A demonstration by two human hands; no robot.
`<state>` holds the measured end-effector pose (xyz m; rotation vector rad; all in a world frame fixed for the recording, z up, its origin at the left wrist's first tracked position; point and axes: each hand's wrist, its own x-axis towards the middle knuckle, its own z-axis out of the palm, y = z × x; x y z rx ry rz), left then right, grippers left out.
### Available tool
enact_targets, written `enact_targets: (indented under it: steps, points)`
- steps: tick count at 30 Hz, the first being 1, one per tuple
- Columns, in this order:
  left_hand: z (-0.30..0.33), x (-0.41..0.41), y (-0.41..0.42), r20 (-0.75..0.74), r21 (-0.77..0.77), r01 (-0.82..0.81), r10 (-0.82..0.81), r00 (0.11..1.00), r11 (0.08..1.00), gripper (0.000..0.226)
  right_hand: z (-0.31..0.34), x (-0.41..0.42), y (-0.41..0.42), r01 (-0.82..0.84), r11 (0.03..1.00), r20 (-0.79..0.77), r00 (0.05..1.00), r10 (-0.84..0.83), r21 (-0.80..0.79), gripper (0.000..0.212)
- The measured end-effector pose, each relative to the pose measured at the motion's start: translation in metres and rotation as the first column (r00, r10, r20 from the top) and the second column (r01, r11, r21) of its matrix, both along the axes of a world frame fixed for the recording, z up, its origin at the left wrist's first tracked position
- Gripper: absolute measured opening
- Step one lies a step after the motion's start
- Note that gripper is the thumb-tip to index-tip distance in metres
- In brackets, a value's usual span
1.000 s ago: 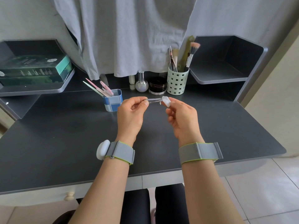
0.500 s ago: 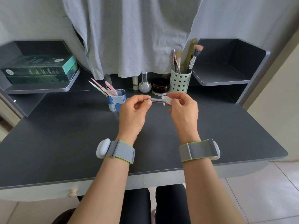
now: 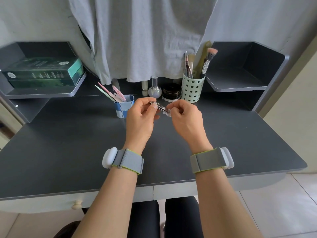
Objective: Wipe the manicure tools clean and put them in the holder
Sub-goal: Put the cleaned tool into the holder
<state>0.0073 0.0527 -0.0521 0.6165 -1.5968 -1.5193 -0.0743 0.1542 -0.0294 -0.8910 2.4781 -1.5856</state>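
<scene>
Head view: metal tool [image 3: 160, 108] between left hand [image 3: 140, 117] and right hand [image 3: 186, 118].

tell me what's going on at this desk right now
A person is holding a small metal manicure tool above the dark desk. The left hand pinches one end, while the right hand presses a small white wipe against the other. The blue holder behind the hands already has several pink and green tools in it.

A dark grey desk [image 3: 68, 152] with corner shelves [image 3: 240, 83] stands against a pale wall [image 3: 34, 19] draped with grey cloth [image 3: 145, 40], over light floor tiles [image 3: 283, 203].
</scene>
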Motion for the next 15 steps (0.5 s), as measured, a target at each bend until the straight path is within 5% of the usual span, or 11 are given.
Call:
enact_targets:
  steps: [11,15]
  points:
    - [0.0026,-0.0028,0.0058,-0.048,0.08,-0.006,0.01,0.999,0.997,0.027,-0.0025,0.0058,-0.0001,-0.062,0.997,0.019,0.998,0.061,0.039,0.023]
    - [0.0003,-0.0028,0.0046,-0.003,-0.007,-0.011,0.011,1.0,1.0,0.027,-0.0047,0.0066,-0.0003,-0.082,0.995,0.003,0.997,0.082,0.061,0.022]
